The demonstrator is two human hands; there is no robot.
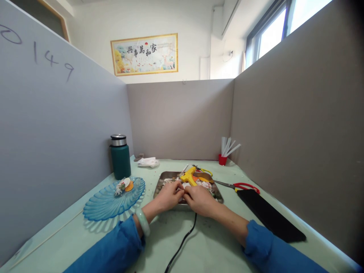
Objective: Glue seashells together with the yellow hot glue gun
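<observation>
My left hand (170, 195) and my right hand (199, 199) meet over the near side of a metal tray (159, 186). Fingertips of both are pinched together, almost touching each other. Whatever they hold is too small and too covered by the fingers to name. Just beyond them a yellow hot glue gun (189, 176) lies on top of the tray's contents. Small shells and pale bits (203, 183) fill the tray around it. A black cord (183, 242) runs from under the tray towards me.
On the left are a blue scalloped plate (108, 203) holding a small shell cluster (124, 185), and a green bottle (120, 161). Red-handled scissors (246, 186), a black flat strip (270, 214), yellow-handled pliers (206, 171) and a red cup of white sticks (222, 160) lie right and behind. Partitions (182, 121) enclose the table.
</observation>
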